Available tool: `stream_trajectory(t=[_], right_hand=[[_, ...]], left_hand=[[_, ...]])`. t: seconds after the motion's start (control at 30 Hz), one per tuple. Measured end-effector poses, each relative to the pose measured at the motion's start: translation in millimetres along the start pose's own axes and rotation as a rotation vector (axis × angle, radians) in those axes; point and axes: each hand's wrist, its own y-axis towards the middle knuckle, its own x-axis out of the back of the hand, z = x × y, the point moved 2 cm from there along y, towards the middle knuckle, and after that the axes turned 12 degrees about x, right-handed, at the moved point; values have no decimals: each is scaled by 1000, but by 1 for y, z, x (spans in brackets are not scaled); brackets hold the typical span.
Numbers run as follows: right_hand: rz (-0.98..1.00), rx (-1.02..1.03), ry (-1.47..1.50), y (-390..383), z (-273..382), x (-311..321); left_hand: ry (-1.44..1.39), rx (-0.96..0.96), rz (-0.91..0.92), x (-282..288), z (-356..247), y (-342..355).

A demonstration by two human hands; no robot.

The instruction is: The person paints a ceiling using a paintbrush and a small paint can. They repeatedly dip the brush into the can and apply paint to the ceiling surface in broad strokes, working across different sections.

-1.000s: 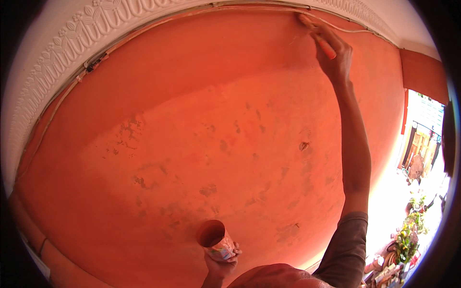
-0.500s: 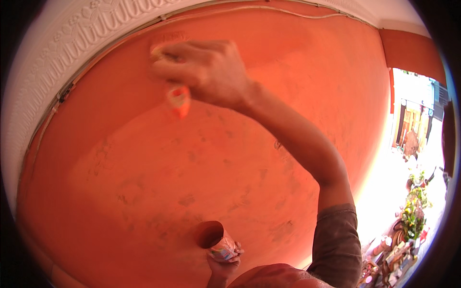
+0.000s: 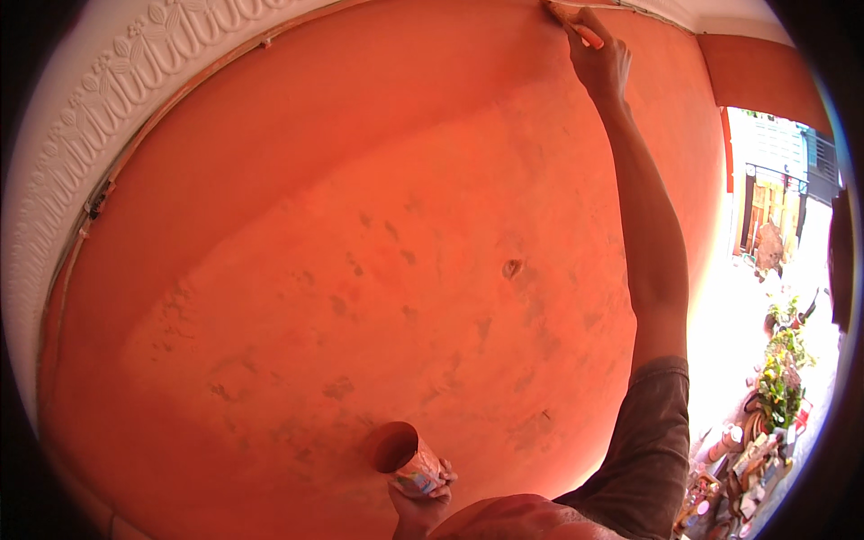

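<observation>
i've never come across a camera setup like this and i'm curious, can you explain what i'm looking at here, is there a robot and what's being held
There is no robot here, just a person using two bare hands. The view comes from a wide fisheye camera worn on the person's head, which is why straight edges curve and the corners are black.

The big surface is an orange wall, darker along the top, with grayish patches lower down. White patterned molding runs along its upper left edge.

The right hand is raised high, gripping a brush near the top of the wall. The left hand, low in the picture, holds an open round container. Bright daylight and plants show at the far right.
</observation>
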Motion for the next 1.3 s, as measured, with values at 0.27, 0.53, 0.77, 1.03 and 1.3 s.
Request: stream_trajectory(t=[0.27, 0.53, 0.77, 1.03, 1.3], right_hand=[[63, -263, 71, 29, 83, 2], [6, 9, 404, 77, 259, 31], [-47, 136, 830, 114, 426, 39], [50, 63, 1016, 112, 437, 39], [25, -410, 1130, 39, 166, -7]], left_hand=[[-61, -10, 30, -48, 18, -2], [-25, 1, -2, -34, 11, 0], [-47, -52, 73, 9, 9, 4], [-79, -142, 33, -11, 19, -1], [-44, -92, 83, 7, 6, -8]])
